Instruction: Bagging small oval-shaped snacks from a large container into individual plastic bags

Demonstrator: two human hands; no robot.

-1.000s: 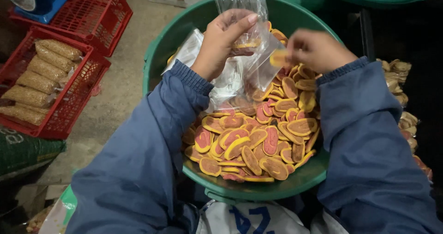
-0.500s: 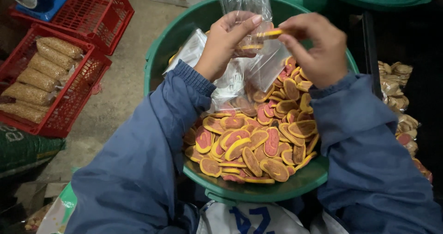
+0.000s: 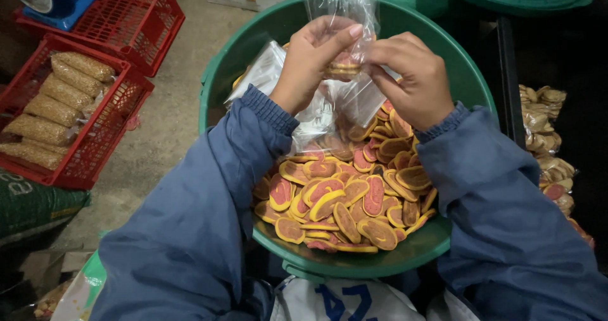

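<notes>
- Nearest, heaped in a green tub [image 3: 278, 42]: oval pink-and-yellow crackers [image 3: 345, 201], some under loose clear wrappers.
- Above the heap: left hand [image 3: 313, 64] closed around a clear plastic bag [image 3: 345, 17], right hand [image 3: 415, 83] pinched shut on crackers at its mouth.
- Off to the left: red crate [image 3: 95, 150] stacked with filled snack packets [image 3: 54, 109].

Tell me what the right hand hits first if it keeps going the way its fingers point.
The right hand points left; it would first meet the clear plastic bag with its biscuits, then probably the left hand.
</notes>
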